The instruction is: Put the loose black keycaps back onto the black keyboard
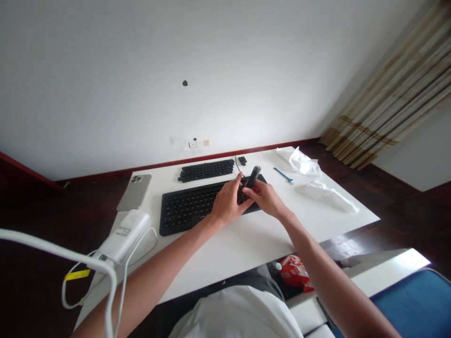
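A black keyboard [186,211] lies on the white table, its switches bare of keycaps over most of what shows. My right hand [264,195] is closed around a black brush [252,177], tilted with its bristles pointing up and away over the keyboard's right end. My left hand [229,199] lies on the keyboard just left of the brush, thumb and index finger spread apart. Both hands hide the keys beneath them. Behind the keyboard sit rows of loose black keycaps [206,170], with a small group of keycaps [242,161] to their right.
A blue tool [283,175] lies right of the hands, near crumpled white plastic wrapping [303,163]. At the table's left are a phone [134,193] and a white power bank [125,234] with white cables. A red packet [294,273] shows below the front edge.
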### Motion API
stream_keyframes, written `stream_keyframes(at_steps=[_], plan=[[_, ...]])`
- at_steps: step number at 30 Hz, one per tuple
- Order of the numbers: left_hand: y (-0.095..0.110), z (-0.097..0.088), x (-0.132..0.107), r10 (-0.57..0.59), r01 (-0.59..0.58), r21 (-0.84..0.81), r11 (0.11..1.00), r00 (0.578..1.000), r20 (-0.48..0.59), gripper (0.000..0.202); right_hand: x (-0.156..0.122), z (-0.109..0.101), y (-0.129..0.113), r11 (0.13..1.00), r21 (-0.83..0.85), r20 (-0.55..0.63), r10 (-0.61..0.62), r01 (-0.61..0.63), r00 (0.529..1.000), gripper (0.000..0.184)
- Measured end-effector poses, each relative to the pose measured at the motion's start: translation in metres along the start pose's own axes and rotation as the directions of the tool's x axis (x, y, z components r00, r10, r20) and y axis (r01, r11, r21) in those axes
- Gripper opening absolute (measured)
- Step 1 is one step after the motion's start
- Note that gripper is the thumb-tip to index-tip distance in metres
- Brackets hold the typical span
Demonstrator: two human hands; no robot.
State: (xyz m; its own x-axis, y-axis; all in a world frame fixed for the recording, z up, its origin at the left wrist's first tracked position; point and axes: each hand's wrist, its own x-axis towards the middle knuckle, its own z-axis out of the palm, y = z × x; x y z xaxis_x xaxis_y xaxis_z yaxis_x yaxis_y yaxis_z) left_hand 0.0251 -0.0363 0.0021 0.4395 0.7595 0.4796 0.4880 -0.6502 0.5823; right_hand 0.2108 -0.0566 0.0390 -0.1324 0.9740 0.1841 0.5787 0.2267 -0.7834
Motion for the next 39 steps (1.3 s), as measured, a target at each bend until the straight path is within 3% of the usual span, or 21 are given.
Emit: stream_keyframes(at_steps=[3, 5, 9, 12, 17, 24, 28, 33, 36, 39], plan=[[-0.004, -0.001, 0.0, -0.072, 0.079, -0.104, 0.991, 0.995, 0.062, 0.068, -0.002, 0.007, -0.02, 0.987, -0.107, 0.12, -0.106, 0.119, 0.987, 0.031], [-0.008, -0.001, 0.002, -0.151, 0.163, -0.219, 0.962, 0.986, 0.071, 0.051, -0.003, 0.005, -0.021, 0.983, -0.116, 0.093, -0.13, 0.141, 0.987, 0.025], [-0.021, 0.001, 0.01, -0.345, 0.304, -0.545, 0.781, 0.938, 0.03, 0.036, -0.003, -0.007, 0.0, 0.976, -0.187, -0.109, -0.135, 0.113, 0.985, 0.022], [-0.029, 0.005, 0.013, -0.409, 0.302, -0.674, 0.675, 0.913, 0.0, 0.032, -0.003, -0.011, 0.02, 0.963, -0.233, -0.056, -0.152, 0.135, 0.987, 0.017], [-0.023, 0.004, 0.009, -0.364, 0.304, -0.649, 0.698, 0.93, 0.044, 0.033, -0.001, -0.007, 0.038, 0.949, -0.262, 0.021, -0.175, 0.175, 0.984, 0.013], [-0.019, 0.001, 0.01, -0.373, 0.306, -0.649, 0.697, 0.927, 0.037, 0.031, 0.005, -0.017, 0.033, 0.964, -0.241, 0.052, -0.105, 0.114, 0.993, 0.011], [-0.019, 0.002, 0.011, -0.382, 0.322, -0.632, 0.705, 0.923, 0.044, 0.03, 0.029, -0.034, 0.039, 0.983, -0.174, -0.075, -0.064, 0.05, 0.995, 0.014], [-0.016, 0.0, 0.009, -0.373, 0.328, -0.604, 0.726, 0.926, 0.055, 0.029, 0.091, -0.054, 0.078, 0.997, -0.061, -0.249, 0.022, -0.038, 0.968, 0.017], [-0.015, -0.001, 0.008, -0.368, 0.333, -0.596, 0.731, 0.928, 0.067, 0.029, 0.116, -0.052, 0.105, 0.997, -0.038, -0.301, 0.055, -0.069, 0.952, 0.018], [-0.015, -0.001, 0.007, -0.376, 0.336, -0.604, 0.723, 0.924, 0.065, 0.029, 0.122, -0.042, 0.126, 0.993, -0.064, -0.318, 0.072, -0.098, 0.945, 0.024]])
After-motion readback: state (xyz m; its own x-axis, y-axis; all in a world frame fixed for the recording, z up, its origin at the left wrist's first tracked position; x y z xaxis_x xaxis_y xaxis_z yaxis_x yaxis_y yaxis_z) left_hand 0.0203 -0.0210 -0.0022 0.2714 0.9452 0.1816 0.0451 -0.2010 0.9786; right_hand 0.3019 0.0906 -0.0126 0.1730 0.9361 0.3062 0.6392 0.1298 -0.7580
